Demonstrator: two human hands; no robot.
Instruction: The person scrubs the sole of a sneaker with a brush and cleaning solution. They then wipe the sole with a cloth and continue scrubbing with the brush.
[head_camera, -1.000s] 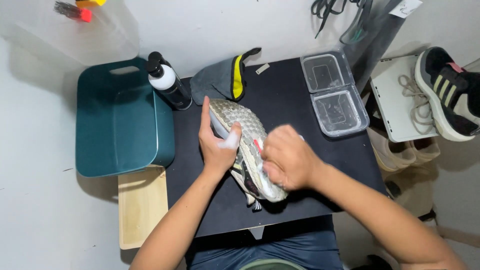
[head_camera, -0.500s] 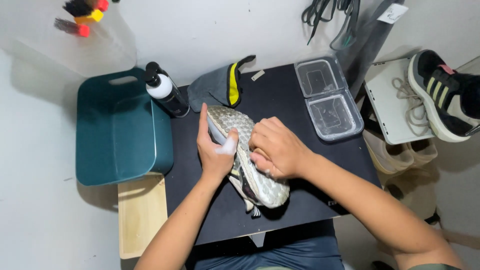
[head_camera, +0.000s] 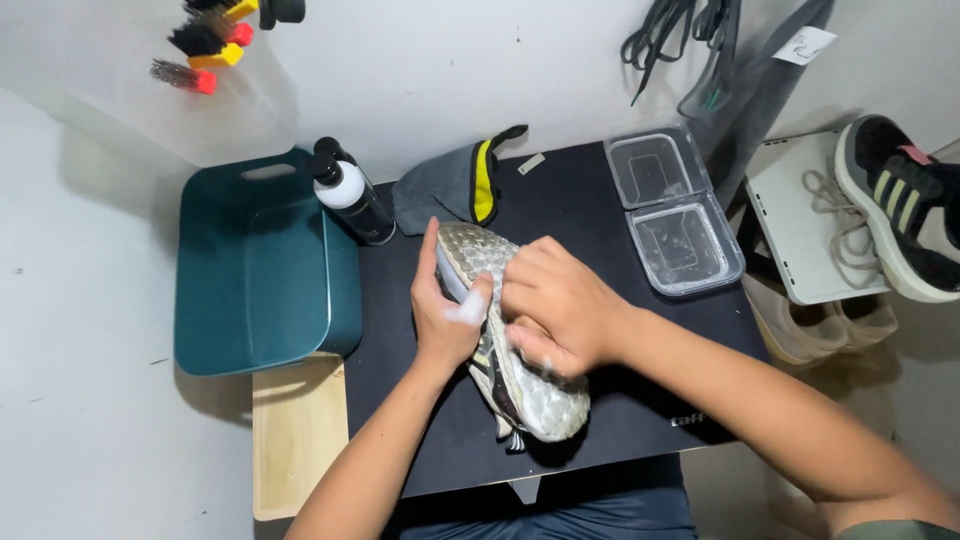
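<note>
grey shoe toe-away, heel near, both hands gripping it

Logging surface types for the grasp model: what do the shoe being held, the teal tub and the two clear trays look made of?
Shoe: upper looks like grey knit or woven textile, matte, with a scaly weave pattern; exact fibre unclear. Left hand and right hand both grip it.
Teal tub: probably moulded plastic, smooth, slight sheen, cut-out handle.
Clear trays: likely thin transparent plastic, glossy, with the dark mat showing through.
</note>
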